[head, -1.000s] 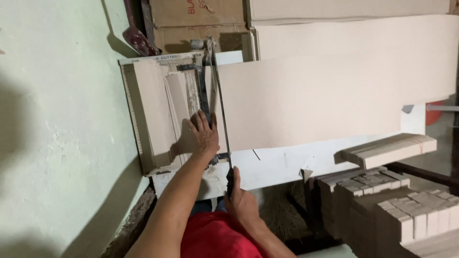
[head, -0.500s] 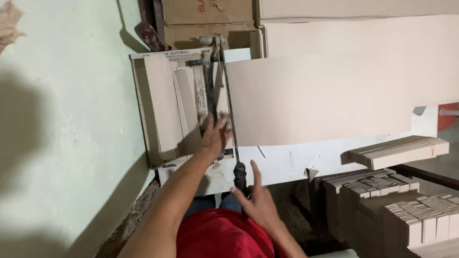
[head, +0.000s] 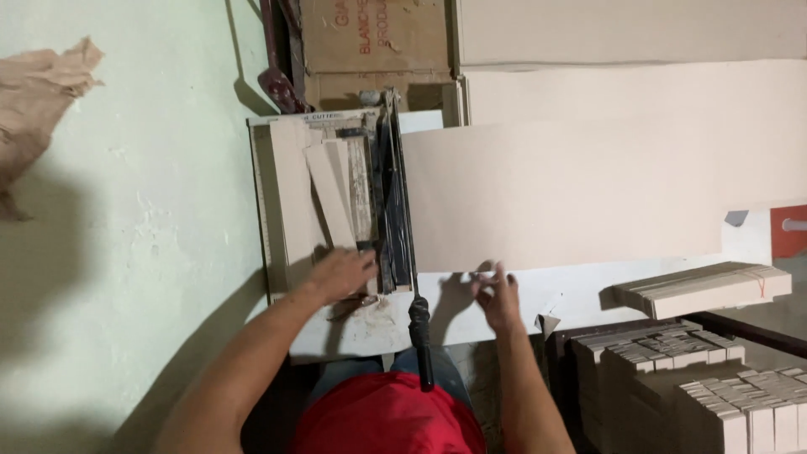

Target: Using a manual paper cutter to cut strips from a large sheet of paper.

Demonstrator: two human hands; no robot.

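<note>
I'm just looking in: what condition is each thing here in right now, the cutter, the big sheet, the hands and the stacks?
Paper cutter: blade arm down, black handle free.
Cut strips: lying loose on the cutter bed.
Large cardboard sheet: flat, its edge at the blade.
Left hand: pressing on the strips, palm down.
Right hand: open, fingertips at the sheet's near edge.
Bundle of strips: stacked on the white table.
Stacked strips: piled in rows, lower right.

Small workshop, I'm at a white bench (head: pixel 588 290) with a lever paper cutter (head: pixel 395 227), big cardboard sheet (head: pixel 572 193) on it. Stacks of cut cardboard strips (head: pixel 698 387) beside me, cartons (head: pixel 370 50) against pale green wall (head: pixel 126 210).
</note>
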